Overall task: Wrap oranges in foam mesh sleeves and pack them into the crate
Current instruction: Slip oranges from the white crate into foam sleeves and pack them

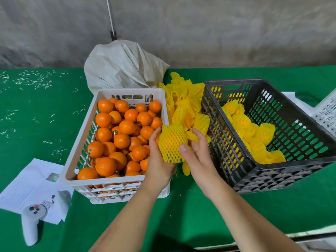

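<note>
The left hand (157,157) cups an orange wrapped in a yellow foam mesh sleeve (172,144), fingers curled round its far side and the palm under it. The right hand (195,151) touches the same wrapped fruit from the other side: the thumb lies against the mesh while the remaining fingers are spread and only loosely bent, reaching toward the pile behind. The wrapped orange sits just off the near right corner of the white crate (116,180), above the green table (181,215).

The white crate is filled with bare oranges (120,135), heaped close to its rim. Directly right of the white crate lies a loose pile of empty yellow mesh sleeves (183,102), running from the hands back toward the far end of the crate. Right of that pile stands a black slatted crate (272,171); inside it, sleeved oranges (254,133) lie along its left side, with bare floor on its right.

Behind the white crate slumps a pale woven sack (121,68). Left of the white crate's near end lie sheets of white paper (31,186), with a white handheld controller (31,224) resting on their near edge.
</note>
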Demonstrator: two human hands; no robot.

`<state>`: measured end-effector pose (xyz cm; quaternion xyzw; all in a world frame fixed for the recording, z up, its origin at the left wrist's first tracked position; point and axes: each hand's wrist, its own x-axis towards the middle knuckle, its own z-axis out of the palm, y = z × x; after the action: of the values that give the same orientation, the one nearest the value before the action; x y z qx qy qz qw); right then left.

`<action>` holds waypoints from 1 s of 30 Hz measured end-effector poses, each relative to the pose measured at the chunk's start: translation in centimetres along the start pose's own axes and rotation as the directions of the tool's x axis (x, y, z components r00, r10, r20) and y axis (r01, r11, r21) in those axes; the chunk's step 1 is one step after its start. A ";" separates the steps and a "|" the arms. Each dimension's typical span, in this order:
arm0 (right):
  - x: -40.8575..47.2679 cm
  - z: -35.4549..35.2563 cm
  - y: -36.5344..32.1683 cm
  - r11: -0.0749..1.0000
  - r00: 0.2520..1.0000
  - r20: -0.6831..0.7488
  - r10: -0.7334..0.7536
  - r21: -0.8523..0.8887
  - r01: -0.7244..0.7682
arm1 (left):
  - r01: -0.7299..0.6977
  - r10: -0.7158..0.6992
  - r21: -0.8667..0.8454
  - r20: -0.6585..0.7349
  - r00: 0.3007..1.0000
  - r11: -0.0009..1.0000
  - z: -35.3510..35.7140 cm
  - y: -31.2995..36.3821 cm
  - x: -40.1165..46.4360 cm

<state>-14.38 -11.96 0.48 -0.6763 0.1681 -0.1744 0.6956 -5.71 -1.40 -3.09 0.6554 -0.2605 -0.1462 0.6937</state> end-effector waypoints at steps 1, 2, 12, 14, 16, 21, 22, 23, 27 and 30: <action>0.1 0.4 -0.1 0.999 0.998 0.044 0.051 0.018 -0.051 | -0.005 0.004 0.036 0.009 1.000 0.999 0.1 0.0 0.0; 0.1 0.8 -0.2 0.997 0.996 0.055 0.072 -0.001 -0.072 | -0.001 -0.001 0.056 0.025 1.000 0.998 0.1 0.0 0.0; 3.9 -6.5 -2.4 0.973 0.961 -0.273 -0.041 -0.230 -0.023 | 0.054 -0.076 0.116 0.194 0.978 0.992 0.0 0.7 -0.4; 5.2 -10.3 -3.0 0.963 0.906 -0.410 -0.102 -0.268 -0.012 | 0.090 -0.111 0.100 0.233 0.966 0.991 -0.4 0.7 -0.3; 5.9 -13.5 -2.7 0.927 0.834 -0.543 -0.096 -0.354 -0.123 | 0.117 -0.134 0.079 0.264 0.955 0.990 -0.5 0.8 0.1; 6.1 -15.6 -0.1 0.765 0.780 -0.623 0.062 -0.472 -0.438 | 0.175 -0.166 -0.018 0.240 0.957 0.984 -0.3 0.8 0.7; 6.1 -15.2 0.0 0.726 0.802 -0.598 -0.001 -0.552 -0.411 | 0.176 -0.169 -0.010 0.228 0.959 0.984 -0.3 0.7 0.7; 6.1 -14.8 0.0 0.658 0.830 -0.553 -0.072 -0.651 -0.377 | 0.173 -0.169 0.000 0.218 0.961 0.985 -0.3 0.6 0.7; 6.0 -13.4 -0.1 0.318 0.945 -0.299 -0.135 -0.916 -0.245 | 0.147 -0.145 -0.001 0.174 0.974 0.989 -0.1 0.3 0.6; 6.0 -13.1 0.1 0.205 0.969 -0.237 -0.075 -0.954 -0.218 | 0.143 -0.142 -0.003 0.115 0.983 0.990 -0.1 0.2 0.5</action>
<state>-15.20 -26.31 0.00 -0.9283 0.3511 -0.0743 0.0972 -5.24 -1.55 -2.78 0.6590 -0.2513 -0.2342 0.6691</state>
